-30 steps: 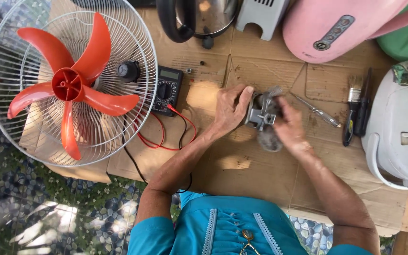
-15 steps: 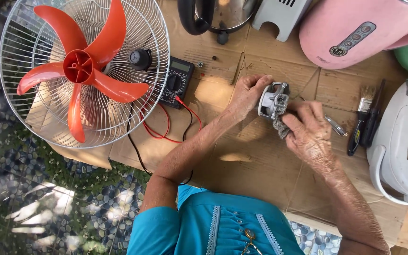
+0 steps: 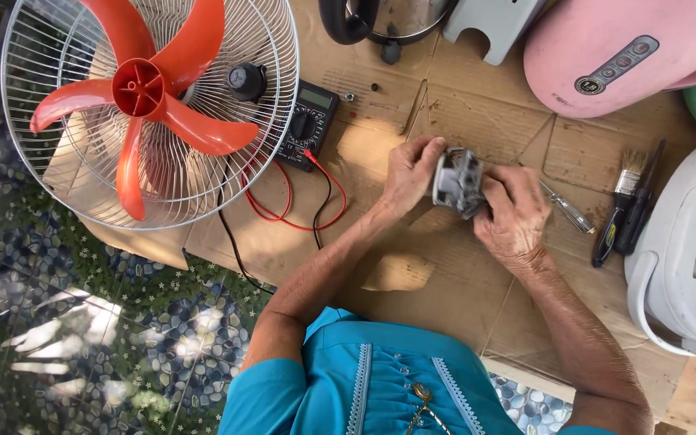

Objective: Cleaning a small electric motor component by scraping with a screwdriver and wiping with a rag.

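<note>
Hands both closed on one small grey motor [image 3: 459,182], held just above the cardboard-covered table [image 3: 445,274]: left hand [image 3: 409,174] gripping its left side, right hand [image 3: 513,213] wrapped round its right and near side. Part of the motor hidden under the right fingers, so grip there hard to judge.

Risks, as a guess:
- Motor slipping out between the two hands and dropping onto the cardboard, if either grip loosens while turning it.
- Fingers pinched or nicked on the metal edges.
- Right forearm sweeping the screwdriver [image 3: 567,211] or brush [image 3: 618,205] lying just right of it.
- Left elbow catching the red and black leads [image 3: 292,213] of the meter [image 3: 308,121], dragging it against the fan [image 3: 151,105] at far left.
</note>
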